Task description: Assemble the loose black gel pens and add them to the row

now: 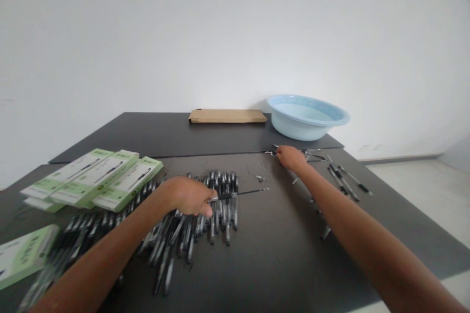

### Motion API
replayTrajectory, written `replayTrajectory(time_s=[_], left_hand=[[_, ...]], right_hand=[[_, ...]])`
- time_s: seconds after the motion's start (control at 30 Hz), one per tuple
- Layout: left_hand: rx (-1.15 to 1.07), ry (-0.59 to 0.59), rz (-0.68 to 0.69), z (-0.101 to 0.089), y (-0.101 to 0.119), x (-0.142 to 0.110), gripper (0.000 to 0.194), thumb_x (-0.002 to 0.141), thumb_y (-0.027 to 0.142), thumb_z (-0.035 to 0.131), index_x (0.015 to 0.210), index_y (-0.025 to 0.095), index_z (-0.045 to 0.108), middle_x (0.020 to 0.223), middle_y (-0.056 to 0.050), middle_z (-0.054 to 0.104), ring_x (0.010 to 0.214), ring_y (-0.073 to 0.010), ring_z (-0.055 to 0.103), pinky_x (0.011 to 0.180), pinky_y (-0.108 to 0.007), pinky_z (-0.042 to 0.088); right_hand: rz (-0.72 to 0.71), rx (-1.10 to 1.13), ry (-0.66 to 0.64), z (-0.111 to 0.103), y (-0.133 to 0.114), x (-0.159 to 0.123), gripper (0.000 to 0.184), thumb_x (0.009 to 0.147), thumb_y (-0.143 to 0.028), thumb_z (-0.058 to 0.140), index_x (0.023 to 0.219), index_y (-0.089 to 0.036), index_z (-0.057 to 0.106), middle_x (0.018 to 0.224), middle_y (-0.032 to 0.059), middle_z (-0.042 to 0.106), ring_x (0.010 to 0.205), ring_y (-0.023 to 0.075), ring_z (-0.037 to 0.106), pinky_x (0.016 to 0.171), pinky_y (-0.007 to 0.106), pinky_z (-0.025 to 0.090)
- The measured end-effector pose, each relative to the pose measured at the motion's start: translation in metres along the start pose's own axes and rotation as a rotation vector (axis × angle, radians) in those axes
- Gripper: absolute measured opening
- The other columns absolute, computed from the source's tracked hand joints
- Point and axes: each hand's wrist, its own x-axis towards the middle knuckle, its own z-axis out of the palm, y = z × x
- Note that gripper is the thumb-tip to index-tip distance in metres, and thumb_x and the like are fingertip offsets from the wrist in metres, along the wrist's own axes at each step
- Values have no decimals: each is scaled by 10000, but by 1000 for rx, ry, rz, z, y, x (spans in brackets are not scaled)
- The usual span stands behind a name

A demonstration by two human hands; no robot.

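Note:
My left hand [193, 195] is closed around a gel pen [224, 196], held nearly level. From its front end a thin dark refill [253, 191] sticks out to the right. Below and behind that hand lies a thick spread of black-gripped clear pens [183, 234]. Farther away, near the table seam, my right hand [291, 157] has its fingers drawn together over a small heap of pen parts [271, 153]. Whatever its fingertips hold is hidden. Small silvery tips [260, 178] rest on the table between both hands.
Green-and-white pen boxes [121, 181] are stacked at the left, with another box [27, 254] nearer. A flat cardboard piece [227, 116] and a light blue basin [306, 117] stand at the back. Several loose pens [343, 181] lie right of my right forearm.

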Motion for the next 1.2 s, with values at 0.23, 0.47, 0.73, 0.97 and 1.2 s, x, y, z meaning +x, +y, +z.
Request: replayTrajectory(time_s=[0.23,0.47,0.73,0.97,1.2], left_hand=[[18,-13,8,-1,2,1,455,862,370,503,1280,192,521,967,-116,718,849,-284,645,601,-299,428],[-3,-18,24,1,2,2,386,857,369,511,1195,195,577,907,-93,726,774,-251,646,543,-269,392],[11,-24,18,1,3,2,395,859,371,510,1202,187,577,874,-77,736,757,-224,649,507,-251,357],[-53,-54,25,2,4,4,369,865,348,494,1173,171,592,842,-63,745,712,-208,638,500,-250,357],[-94,-62,48,3,3,5,274,844,335,491,989,176,661,795,-55,739,637,-188,620,478,-244,354]], right_hand=[[-85,-39,23,8,-14,7,282,901,-292,445,1108,-168,591,1115,135,587,1002,227,571,807,291,413],[-133,-73,15,16,-15,8,282,917,-286,420,1101,-152,587,1108,146,549,1016,238,550,822,308,405],[-187,-132,-6,18,-12,5,249,914,-202,386,1053,-130,580,1095,155,554,1010,244,548,825,320,403],[-257,-171,-7,14,-9,1,209,906,-195,394,1027,-147,558,1071,139,566,992,239,559,812,320,408],[-336,-215,17,12,-12,-9,250,912,-123,345,1073,-161,533,1115,138,569,1046,235,534,834,318,394]])
